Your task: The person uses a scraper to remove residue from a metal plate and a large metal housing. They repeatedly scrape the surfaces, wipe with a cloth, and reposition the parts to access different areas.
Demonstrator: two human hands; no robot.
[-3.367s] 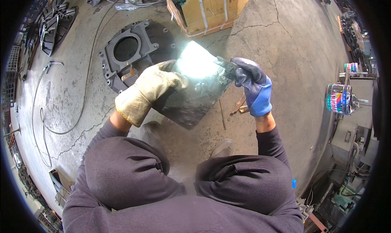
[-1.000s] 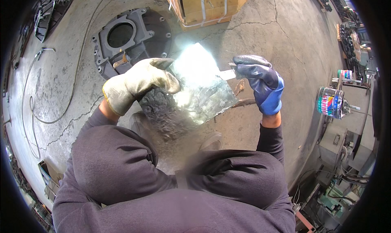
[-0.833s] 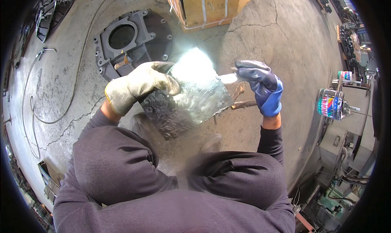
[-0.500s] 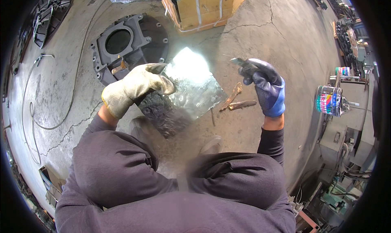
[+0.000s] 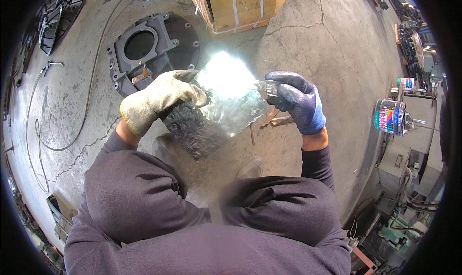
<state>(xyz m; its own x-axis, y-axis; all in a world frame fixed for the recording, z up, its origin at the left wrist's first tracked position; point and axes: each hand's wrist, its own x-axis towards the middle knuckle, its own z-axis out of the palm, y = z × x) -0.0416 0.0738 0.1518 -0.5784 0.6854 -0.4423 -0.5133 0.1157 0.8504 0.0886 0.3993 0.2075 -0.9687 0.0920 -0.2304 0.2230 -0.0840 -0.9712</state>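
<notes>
Shifted since half a second ago: right hand [image 5: 296, 102], brought leftward to the sheet's right edge. Entries, near to far.

Knees, two, dark trousers [image 5: 137, 195], bent, set apart below the hands. Right hand: blue glove, dark-coated fingers, closed round a small grey tool [image 5: 265, 87] pointing left; whether its tip touches, cannot tell. Left hand [image 5: 166, 97]: cream glove, raised from the lower left, fingers pinching the sheet's left edge. Dark sheet [image 5: 231, 112], one, held tilted between the hands above the floor, upper part washed out by glare. Concrete floor [image 5: 332, 82], grey, cracked; on it brown scraps [image 5: 281, 120] and a thin rod [image 5: 252, 134]. Grey casting [image 5: 166, 51], round opening, lying beyond the left hand. Printed tub [image 5: 389, 116], far right, beside machinery [image 5: 416, 104]. Cardboard box [image 5: 248, 8], white-strapped, farther off.
</notes>
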